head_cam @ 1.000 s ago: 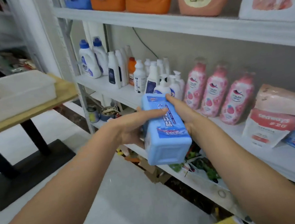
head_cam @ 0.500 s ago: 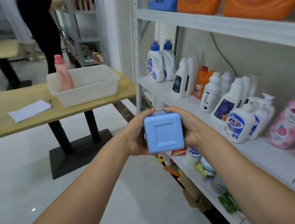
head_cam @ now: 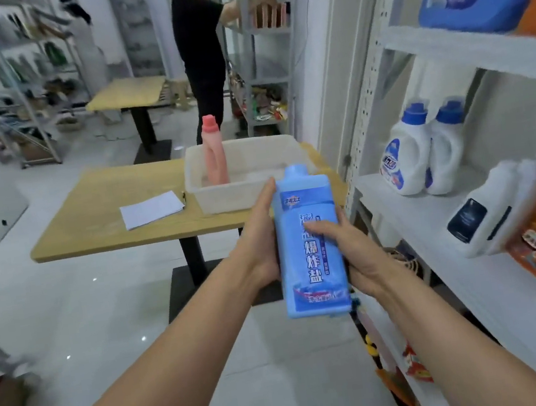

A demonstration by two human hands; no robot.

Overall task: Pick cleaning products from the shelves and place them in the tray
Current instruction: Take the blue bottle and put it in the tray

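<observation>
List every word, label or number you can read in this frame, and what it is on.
"爆炸盐": down the front of the blue bottle, held by the left hand and right hand.
Blue bottle's top logo and bottom line: too blurred to read.
Blue-capped white bottles on the shelf: labels blurred.
Sheet of paper on the table: nothing legible.

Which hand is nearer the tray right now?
Left. The left hand holds the blue bottle just below the tray's front wall; the right hand holds the bottle's other side, lower and further right.
</observation>
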